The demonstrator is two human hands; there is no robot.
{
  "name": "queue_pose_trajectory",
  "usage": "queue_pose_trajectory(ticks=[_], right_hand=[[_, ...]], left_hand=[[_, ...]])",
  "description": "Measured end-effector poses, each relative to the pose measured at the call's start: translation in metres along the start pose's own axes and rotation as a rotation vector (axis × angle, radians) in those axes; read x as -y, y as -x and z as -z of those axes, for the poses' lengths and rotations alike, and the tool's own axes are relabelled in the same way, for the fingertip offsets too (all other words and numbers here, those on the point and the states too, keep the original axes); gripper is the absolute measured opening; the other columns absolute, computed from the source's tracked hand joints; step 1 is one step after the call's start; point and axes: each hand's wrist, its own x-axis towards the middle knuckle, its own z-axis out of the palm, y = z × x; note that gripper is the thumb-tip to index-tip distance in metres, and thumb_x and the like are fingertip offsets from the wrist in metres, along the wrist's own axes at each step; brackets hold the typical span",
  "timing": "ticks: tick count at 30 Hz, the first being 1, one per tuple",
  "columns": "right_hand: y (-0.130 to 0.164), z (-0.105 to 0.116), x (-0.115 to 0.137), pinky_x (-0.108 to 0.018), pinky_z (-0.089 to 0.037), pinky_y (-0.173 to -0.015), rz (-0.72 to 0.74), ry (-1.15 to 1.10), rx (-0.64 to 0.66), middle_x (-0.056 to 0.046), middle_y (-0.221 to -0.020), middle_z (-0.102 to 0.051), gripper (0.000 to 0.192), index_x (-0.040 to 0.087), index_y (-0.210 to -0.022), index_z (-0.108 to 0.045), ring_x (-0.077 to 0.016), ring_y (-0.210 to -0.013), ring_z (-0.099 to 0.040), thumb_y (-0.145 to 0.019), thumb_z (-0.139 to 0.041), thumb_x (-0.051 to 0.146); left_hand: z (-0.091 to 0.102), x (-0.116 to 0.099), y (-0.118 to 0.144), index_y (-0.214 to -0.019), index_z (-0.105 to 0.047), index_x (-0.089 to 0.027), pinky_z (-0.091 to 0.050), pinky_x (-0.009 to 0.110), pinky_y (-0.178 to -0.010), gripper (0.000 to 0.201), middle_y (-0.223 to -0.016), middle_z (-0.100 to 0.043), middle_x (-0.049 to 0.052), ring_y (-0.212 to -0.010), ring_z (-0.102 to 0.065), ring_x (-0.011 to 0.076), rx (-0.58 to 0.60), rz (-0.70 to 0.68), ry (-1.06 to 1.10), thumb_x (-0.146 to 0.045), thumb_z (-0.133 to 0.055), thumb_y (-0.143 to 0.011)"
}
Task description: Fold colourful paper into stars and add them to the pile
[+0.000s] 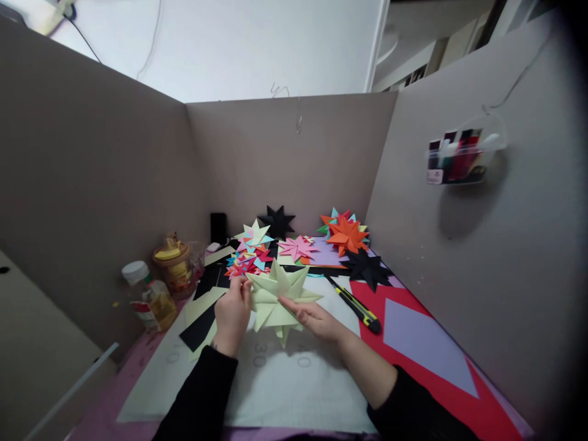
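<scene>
A pale green folded paper star [271, 299] with several points is held up over the white mat [275, 392], facing me. My left hand [233, 312] pinches one of its points at the left side, fingers closed. Across the star's front, my right hand [316, 317] reaches in from the right, its extended index finger touching near the centre. The other right fingers are partly curled, and whether they grip the paper cannot be seen. Behind the star lie a pink paper star [297, 247] and a pile of small coloured stars [248, 260].
A yellow-and-black utility knife [356, 306] rests right of the star, beside red paper [413, 343] and a lilac sheet [425, 340]. Black stars [366, 267] and orange stars [348, 234] sit behind. At left stand a capped bottle [149, 297] and a tub [173, 263]. Grey panels [289, 159] enclose the table.
</scene>
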Motion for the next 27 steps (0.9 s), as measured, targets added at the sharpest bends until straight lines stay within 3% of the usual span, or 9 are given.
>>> queue_pose_trajectory(ticks=[5,8,11,20,27], right_hand=[[0.000,0.001,-0.007,-0.043,-0.025,-0.111,-0.009,-0.039,-0.045,-0.008,-0.143,-0.040,0.063,0.022,-0.135,-0.044,-0.0249,-0.132,-0.038,-0.087,-0.037,0.062],[0.000,0.003,-0.010,-0.042,-0.023,-0.112,-0.008,-0.064,-0.090,-0.007,-0.144,-0.040,0.060,0.023,-0.134,-0.045,-0.0241,-0.133,-0.036,-0.088,-0.038,0.060],[-0.001,0.003,-0.009,-0.042,-0.022,-0.113,-0.007,-0.090,-0.084,-0.006,-0.144,-0.039,0.059,0.023,-0.135,-0.045,-0.0235,-0.134,-0.035,-0.089,-0.038,0.059],[0.000,0.002,-0.011,-0.041,-0.017,-0.114,0.034,-0.121,-0.048,-0.006,-0.148,-0.033,0.064,0.025,-0.138,-0.040,-0.0228,-0.137,-0.028,-0.087,-0.036,0.063],[0.000,-0.001,-0.011,-0.045,-0.026,-0.110,0.002,-0.074,-0.031,-0.011,-0.140,-0.045,0.065,0.021,-0.133,-0.048,-0.0248,-0.131,-0.040,-0.084,-0.041,0.064]], left_hand=[[-0.003,-0.002,-0.002,-0.089,-0.050,-0.019,-0.037,0.023,-0.053,0.020,-0.067,-0.058,0.000,-0.056,-0.056,0.0148,0.013,0.054,0.382,-0.039,-0.050,-0.086],[-0.003,0.002,-0.006,-0.089,-0.050,-0.019,-0.041,0.022,-0.049,0.029,-0.070,-0.059,0.000,-0.055,-0.057,0.0137,0.150,0.194,0.709,-0.043,-0.061,-0.077],[-0.003,0.004,-0.009,-0.081,-0.052,-0.017,-0.040,0.021,-0.044,0.031,-0.063,-0.056,-0.003,-0.047,-0.053,0.0107,0.288,0.308,0.885,-0.041,-0.069,-0.070],[-0.006,-0.001,-0.006,-0.080,-0.054,-0.017,-0.041,0.020,-0.046,0.034,-0.073,-0.055,-0.003,-0.050,-0.050,0.0086,0.230,0.300,0.820,-0.040,-0.074,-0.064],[-0.016,0.000,0.000,-0.073,-0.049,-0.018,-0.042,0.022,-0.056,0.036,-0.067,-0.052,-0.004,-0.060,-0.052,0.0121,0.217,0.298,0.834,-0.041,-0.075,-0.063]])
